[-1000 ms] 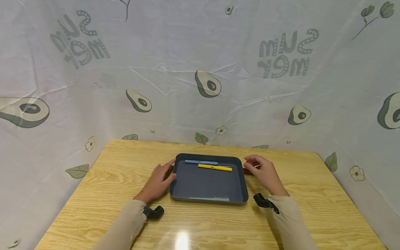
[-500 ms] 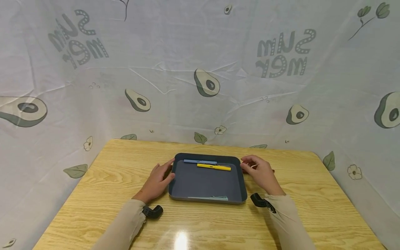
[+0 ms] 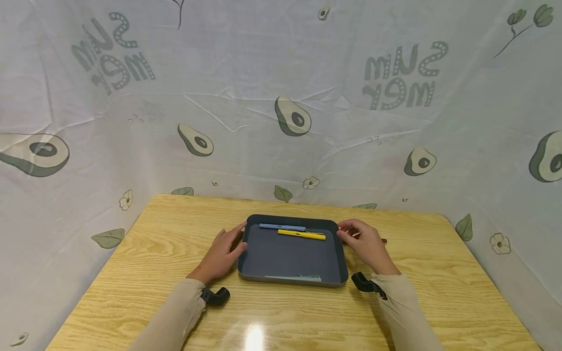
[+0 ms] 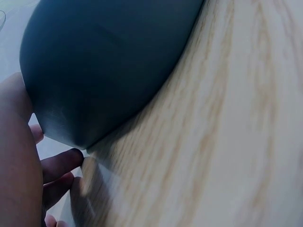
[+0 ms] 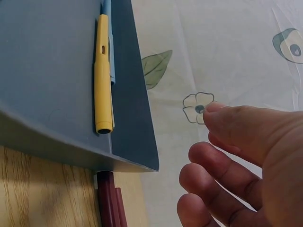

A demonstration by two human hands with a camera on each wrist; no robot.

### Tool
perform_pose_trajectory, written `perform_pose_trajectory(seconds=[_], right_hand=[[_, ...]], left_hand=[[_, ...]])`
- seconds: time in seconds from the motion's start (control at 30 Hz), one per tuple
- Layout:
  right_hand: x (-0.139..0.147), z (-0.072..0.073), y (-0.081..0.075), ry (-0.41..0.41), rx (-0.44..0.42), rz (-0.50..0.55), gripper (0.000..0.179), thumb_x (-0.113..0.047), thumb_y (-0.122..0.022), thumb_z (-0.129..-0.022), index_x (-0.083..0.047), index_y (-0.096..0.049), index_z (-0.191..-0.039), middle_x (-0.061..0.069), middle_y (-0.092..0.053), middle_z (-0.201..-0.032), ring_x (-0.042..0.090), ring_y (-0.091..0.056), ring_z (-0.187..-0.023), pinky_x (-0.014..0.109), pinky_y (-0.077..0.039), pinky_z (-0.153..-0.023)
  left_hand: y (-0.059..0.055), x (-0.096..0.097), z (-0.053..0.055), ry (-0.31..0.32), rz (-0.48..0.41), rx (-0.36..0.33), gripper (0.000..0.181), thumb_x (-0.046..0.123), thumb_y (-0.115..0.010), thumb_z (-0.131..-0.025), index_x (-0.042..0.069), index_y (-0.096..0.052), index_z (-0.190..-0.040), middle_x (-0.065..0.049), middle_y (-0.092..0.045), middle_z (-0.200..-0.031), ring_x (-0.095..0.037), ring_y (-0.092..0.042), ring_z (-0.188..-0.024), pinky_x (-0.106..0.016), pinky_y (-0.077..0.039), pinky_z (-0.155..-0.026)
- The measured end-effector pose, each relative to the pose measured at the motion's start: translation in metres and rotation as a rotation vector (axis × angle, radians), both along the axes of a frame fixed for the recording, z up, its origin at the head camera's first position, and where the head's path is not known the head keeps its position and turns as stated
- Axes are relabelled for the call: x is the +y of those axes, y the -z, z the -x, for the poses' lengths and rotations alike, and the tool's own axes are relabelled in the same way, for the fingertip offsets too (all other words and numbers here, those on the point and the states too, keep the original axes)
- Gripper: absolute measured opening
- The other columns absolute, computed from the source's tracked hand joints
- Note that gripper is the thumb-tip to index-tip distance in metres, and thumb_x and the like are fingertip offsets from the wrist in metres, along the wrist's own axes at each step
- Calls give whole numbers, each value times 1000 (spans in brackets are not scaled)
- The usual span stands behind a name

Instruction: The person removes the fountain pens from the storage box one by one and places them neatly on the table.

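Observation:
A dark grey tray (image 3: 291,261) lies on the wooden table, with a blue pen (image 3: 274,226) and a yellow pen (image 3: 303,235) near its far side. A pale green pen (image 3: 298,279) lies along its near wall. My left hand (image 3: 221,258) rests against the tray's left side, fingers spread along the outer wall and thumb at the rim. My right hand (image 3: 364,243) is at the far right corner, its fingers loosely bent with nothing in them. Beneath it a dark red pen (image 5: 109,201) lies on the table outside the tray, partly hidden in the head view.
A pale curtain (image 3: 246,146) printed with avocados and leaves hangs behind and beside the wooden table (image 3: 281,312). Black wrist bands (image 3: 215,296) sit on both sleeves. Light glares off the table's near part.
My right hand has shifted slightly left to the tray's corner, and the dark red pen's end now shows on the hand's right side. My left hand and the tray stay put.

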State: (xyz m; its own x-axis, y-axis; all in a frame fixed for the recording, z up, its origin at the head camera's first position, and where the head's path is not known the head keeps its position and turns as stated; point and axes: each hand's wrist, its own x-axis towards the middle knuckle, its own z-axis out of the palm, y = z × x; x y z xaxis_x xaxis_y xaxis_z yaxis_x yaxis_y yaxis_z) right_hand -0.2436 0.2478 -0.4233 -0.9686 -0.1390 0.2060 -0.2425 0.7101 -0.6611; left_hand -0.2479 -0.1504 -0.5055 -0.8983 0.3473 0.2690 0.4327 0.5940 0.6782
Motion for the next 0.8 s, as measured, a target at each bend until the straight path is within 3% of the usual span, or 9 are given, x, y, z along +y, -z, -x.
perform_pose_trajectory(seconds=[0.3,0.8], right_hand=[[0,0,0,-2,-5,-7,28,-28,-63,-92,-15,-65,-116,-2,-64,-97,16,-61,-84,35,-53,-74],[-7,3,-3,-10,-31,-3,29,-30,-64,-92,-16,-65,-117,-2,-64,-104,15,-58,-84,33,-53,-70]], left_hand=[[-4,0,-2,3,-1,2,58,31,-51,-99,21,-27,-151,-4,-44,-145,-21,-47,-129,-52,-7,-116],[-6,-1,5,13,-11,-10,58,31,-51,-99,19,-28,-151,-6,-45,-144,-21,-46,-129,-51,-6,-117]])
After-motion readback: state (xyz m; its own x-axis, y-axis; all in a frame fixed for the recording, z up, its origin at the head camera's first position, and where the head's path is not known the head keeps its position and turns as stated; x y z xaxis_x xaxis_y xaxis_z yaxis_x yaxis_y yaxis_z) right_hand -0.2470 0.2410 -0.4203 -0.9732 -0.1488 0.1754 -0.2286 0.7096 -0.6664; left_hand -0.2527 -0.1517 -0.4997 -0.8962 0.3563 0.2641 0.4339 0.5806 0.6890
